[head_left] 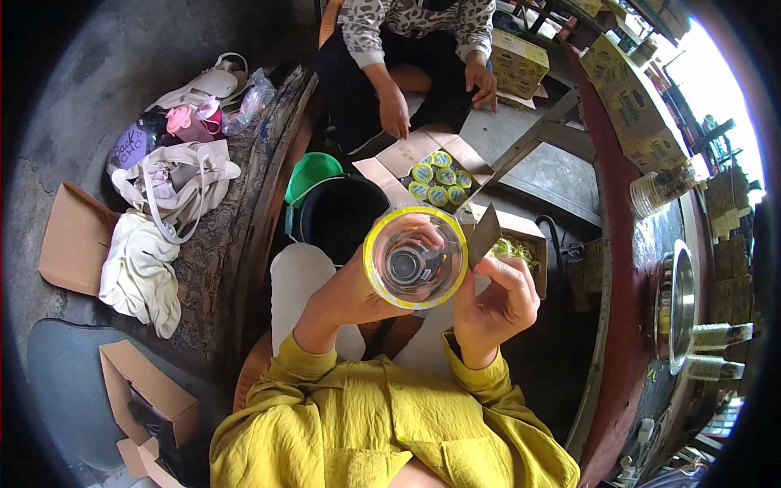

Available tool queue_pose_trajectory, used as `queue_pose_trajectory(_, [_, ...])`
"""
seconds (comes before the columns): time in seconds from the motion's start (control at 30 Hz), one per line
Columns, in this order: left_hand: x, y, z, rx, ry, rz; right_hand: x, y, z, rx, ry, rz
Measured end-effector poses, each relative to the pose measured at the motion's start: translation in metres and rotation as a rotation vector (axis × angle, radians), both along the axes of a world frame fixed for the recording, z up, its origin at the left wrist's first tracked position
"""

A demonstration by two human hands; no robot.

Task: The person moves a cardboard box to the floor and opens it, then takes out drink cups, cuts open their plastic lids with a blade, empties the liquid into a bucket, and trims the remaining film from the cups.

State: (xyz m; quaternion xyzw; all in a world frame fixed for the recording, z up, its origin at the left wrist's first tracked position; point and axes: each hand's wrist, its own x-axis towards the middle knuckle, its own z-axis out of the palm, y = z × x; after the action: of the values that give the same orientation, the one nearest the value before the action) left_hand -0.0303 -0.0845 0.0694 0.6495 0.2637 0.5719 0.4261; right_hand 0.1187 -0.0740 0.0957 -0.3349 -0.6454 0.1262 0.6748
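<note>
A clear plastic cup (407, 281) with a yellow rim faces me, so I look at its round end. My left hand (348, 285) is wrapped round the cup's side, and its fingers show through the clear plastic. Pinched in my right hand (498, 309) is a flat grey knife blade (486, 234), upright at the right side of the cup's rim. Whether the blade touches the rim I cannot tell. Below the right hand's far side, a cardboard box (530, 232) holds yellow-green scraps.
An open carton (382, 167) holds several yellow-lidded cups. A black bucket (338, 215) and a green bucket (313, 175) stand left of it. Another person (396, 114) sits opposite. Stacked cups (663, 191) and a metal basin (683, 305) are on the right; bags (195, 179) lie left.
</note>
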Motion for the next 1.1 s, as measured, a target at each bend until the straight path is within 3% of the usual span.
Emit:
queue_pose_trajectory(0.13, [-0.001, 0.001, -0.005, -0.038, -0.086, -0.076, 0.0, -0.001, 0.0, -0.017, 0.024, 0.049])
queue_pose_trajectory(0.73, [-0.01, -0.006, 0.007, -0.139, -0.033, -0.123, 0.0, 0.001, 0.005, 0.05, -0.087, 0.01])
queue_pose_trajectory(0.83, [-0.009, -0.007, 0.012, -0.031, 0.027, -0.15, 0.002, 0.003, 0.006, 0.04, -0.113, 0.047])
queue_pose_trajectory(1.1, [-0.004, -0.006, 0.008, -0.053, -0.061, -0.133, -0.002, 0.0, 0.002, 0.01, -0.025, 0.038])
